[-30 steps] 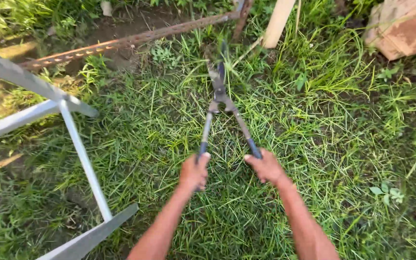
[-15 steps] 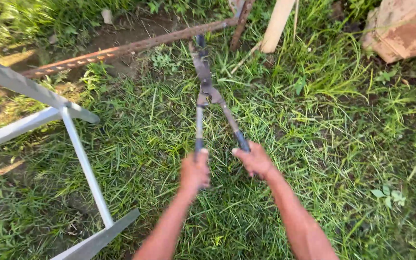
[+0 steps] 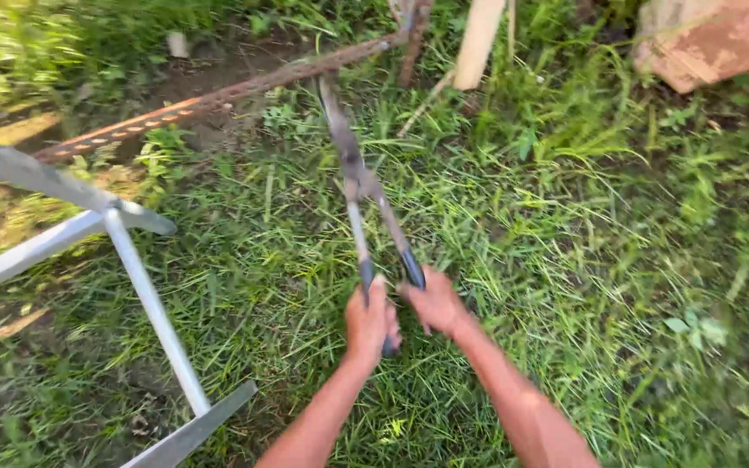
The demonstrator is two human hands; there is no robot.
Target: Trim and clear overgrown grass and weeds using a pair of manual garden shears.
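I hold a pair of long-handled garden shears [image 3: 353, 173] over the grass [image 3: 565, 243]. My left hand [image 3: 368, 322] grips the left handle and my right hand [image 3: 433, 303] grips the right handle. The two handles are drawn close together and the dull metal blades look closed, pointing away from me toward a rusty perforated metal bar [image 3: 218, 91]. The picture is blurred by motion.
A grey metal frame [image 3: 136, 286] with angled legs stands at the left. A pale wooden post [image 3: 478, 39] rises at the top, and a reddish-brown block [image 3: 713, 39] lies at the top right. A patch of bare soil [image 3: 210, 61] lies behind the rusty bar.
My hands have come together, bringing the handles close and closing the blades. The shears have swung to the left and reached farther toward the rusty bar.
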